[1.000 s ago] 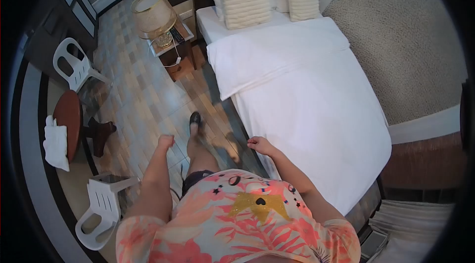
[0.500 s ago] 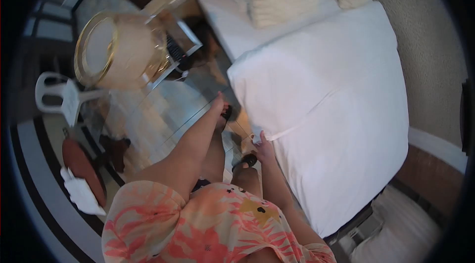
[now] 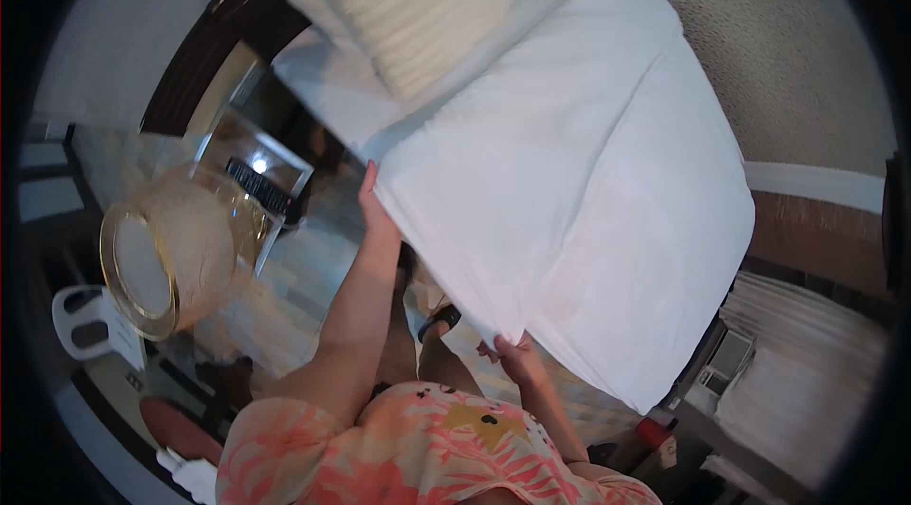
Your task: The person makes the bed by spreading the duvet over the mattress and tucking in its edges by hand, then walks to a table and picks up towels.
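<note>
A white duvet is spread over the bed, with a fold running diagonally across it. My left hand is at its near upper edge, one finger pointing up along the side and the others partly hidden by the cloth; it appears closed on the edge. Lower down, my right hand pinches the same edge, and the fabric gathers into a point at its fingertips. Between the two hands the edge runs fairly straight.
Cream ribbed pillows lie at the bed's head. To the left are a lampshade with gold rims, a glass-topped side table with a dark remote, and a white plastic chair. A second bed is at lower right.
My left hand has come up from beside the bed to the duvet's edge. My right hand keeps its hold while the edge is drawn straighter. The view has shifted and turned.
</note>
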Tool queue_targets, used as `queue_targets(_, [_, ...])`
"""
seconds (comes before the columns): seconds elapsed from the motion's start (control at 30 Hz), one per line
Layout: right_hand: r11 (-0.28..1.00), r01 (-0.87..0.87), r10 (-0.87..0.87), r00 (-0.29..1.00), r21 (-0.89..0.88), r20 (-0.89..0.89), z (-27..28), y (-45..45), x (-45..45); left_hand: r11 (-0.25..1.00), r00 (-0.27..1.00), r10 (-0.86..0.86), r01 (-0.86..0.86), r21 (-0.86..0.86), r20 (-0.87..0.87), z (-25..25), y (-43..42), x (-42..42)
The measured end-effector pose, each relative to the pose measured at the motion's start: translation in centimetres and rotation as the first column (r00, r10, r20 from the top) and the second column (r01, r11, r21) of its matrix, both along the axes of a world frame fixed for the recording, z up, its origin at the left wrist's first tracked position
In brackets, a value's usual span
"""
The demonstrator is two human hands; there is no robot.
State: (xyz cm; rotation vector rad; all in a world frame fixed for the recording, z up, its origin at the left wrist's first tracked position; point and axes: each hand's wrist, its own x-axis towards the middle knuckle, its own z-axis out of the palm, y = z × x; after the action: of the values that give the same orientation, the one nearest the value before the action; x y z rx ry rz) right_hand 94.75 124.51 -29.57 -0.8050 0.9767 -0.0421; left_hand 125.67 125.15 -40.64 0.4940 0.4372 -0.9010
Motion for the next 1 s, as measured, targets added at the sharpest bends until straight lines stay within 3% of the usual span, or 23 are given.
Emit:
queue_targets(0.03, [1.000, 0.022, -0.021, 1.000, -0.016, 0.008, -1.5, 0.0, -0.7, 1.000, 1.000, -0.021, 0.022, -0.016, 0.008, 0.2, -0.3, 0.3])
queue_targets(0.1, [0.991, -0.125, 0.130, 0.987, 0.051, -0.099, -6.5, 1.0, -3.0, 0.999, 0.999, -0.038, 0.038, -0.019, 0.020, 0.1, 1.0, -0.1])
queue_targets(0.17, [0.992, -0.063, 0.086, 0.973, 0.111, -0.213, -11.4, 2.4, -3.8, 0.996, 0.998, -0.064, 0.065, 0.055, -0.026, -3.4, 3.2, -0.4])
queue_targets(0.23, [0.924, -0.378, 0.309, 0.833, -0.063, -0.460, -15.6, 2.8, -4.0, 0.987, 0.995, -0.076, 0.085, 0.135, -0.072, -5.1, 4.8, -0.1])
queue_targets(0.27, [0.925, -0.375, 0.311, 0.835, -0.057, -0.453, -16.9, 3.1, -3.9, 0.983, 0.995, -0.078, 0.087, 0.161, -0.062, -5.2, 5.4, 0.5])
queue_targets(0.33, [0.864, -0.403, 0.272, 0.878, -0.301, -0.393, -18.2, 3.4, -3.5, 0.977, 0.995, -0.085, 0.093, 0.194, -0.051, -3.4, 5.6, 1.4])
queue_targets(0.4, [0.879, -0.426, 0.309, 0.852, -0.215, -0.423, -18.0, 4.0, -3.8, 0.947, 0.982, -0.168, 0.137, 0.289, 0.085, -0.4, 5.7, 2.0])
queue_targets(0.47, [0.889, -0.440, 0.342, 0.825, -0.130, -0.451, -17.9, 4.9, -3.7, 0.927, 0.987, -0.149, 0.116, 0.358, 0.065, -3.2, 6.8, 2.2])
queue_targets(0.53, [0.785, -0.602, 0.394, 0.667, -0.146, -0.632, -18.9, 6.6, -4.0, 0.904, 0.990, -0.134, 0.100, 0.416, 0.052, -6.4, 8.2, 2.2])
queue_targets(0.57, [0.794, -0.589, 0.380, 0.677, -0.154, -0.631, -20.0, 7.7, -5.2, 0.748, 0.998, -0.030, 0.055, 0.662, -0.050, -7.8, 8.8, 2.4])
queue_targets(0.6, [0.603, -0.776, 0.533, 0.564, -0.185, -0.630, -21.3, 8.8, -6.8, 0.524, 0.989, 0.101, 0.038, 0.851, -0.107, -9.3, 9.3, 3.0])
queue_targets(0.63, [0.366, -0.906, 0.649, 0.413, -0.213, -0.639, -22.0, 9.2, -7.7, 0.530, 0.992, 0.085, 0.037, 0.847, -0.097, -11.5, 10.4, 4.2])
queue_targets(0.67, [0.378, -0.898, 0.637, 0.428, -0.224, -0.641, -22.1, 8.6, -8.2, 0.464, 0.997, -0.067, 0.059, 0.884, -0.031, -13.9, 11.3, 5.6])
queue_targets(0.7, [0.536, -0.829, 0.565, 0.491, -0.158, -0.663, -22.1, 7.9, -9.2, 0.391, 0.974, -0.224, 0.069, 0.918, 0.022, -15.2, 11.3, 6.4])
queue_targets(0.73, [0.684, -0.723, 0.480, 0.544, -0.095, -0.688, -22.1, 7.4, -10.2, 0.462, 0.813, -0.409, -0.208, 0.862, 0.415, -13.1, 8.9, 5.5])
queue_targets(0.77, [0.744, -0.657, 0.408, 0.589, -0.120, -0.698, -22.7, 6.5, -10.9, 0.473, 0.797, -0.432, -0.199, 0.858, 0.423, -13.5, 8.2, 6.3])
queue_targets(0.8, [0.836, -0.538, 0.316, 0.639, -0.114, -0.702, -22.6, 5.5, -11.3, 0.376, 0.608, -0.718, -0.070, 0.924, 0.338, -14.7, 7.5, 7.4])
queue_targets(0.83, [0.800, -0.578, 0.301, 0.619, -0.162, -0.725, -22.4, 4.4, -11.3, 0.242, 0.338, -0.914, 0.007, 0.970, 0.225, -15.9, 6.0, 8.4])
queue_targets(0.87, [0.792, -0.563, 0.244, 0.646, -0.235, -0.723, -22.6, 3.6, -11.3, 0.149, 0.137, -0.978, -0.059, 0.987, 0.156, -17.0, 5.0, 8.0])
queue_targets(0.9, [0.778, -0.551, 0.189, 0.666, -0.304, -0.722, -23.1, 3.4, -11.7, -0.112, -0.021, -0.994, 0.031, 0.993, -0.112, -14.6, 3.8, 6.9])
queue_targets(0.93, [0.788, -0.524, 0.155, 0.677, -0.324, -0.719, -23.3, 3.4, -12.2, -0.120, -0.116, -0.985, -0.065, 0.991, -0.127, -10.4, 2.4, 5.5])
queue_targets(0.97, [0.887, -0.380, 0.092, 0.703, -0.264, -0.705, -23.3, 3.3, -12.6, 0.062, -0.147, -0.988, -0.062, 0.996, 0.052, -6.9, 1.6, 4.7])
queue_targets(1.0, [0.955, -0.225, 0.033, 0.723, -0.191, -0.690, -23.1, 3.4, -12.9, 0.089, -0.216, -0.975, -0.123, 0.988, 0.061, -4.4, 1.3, 4.8])
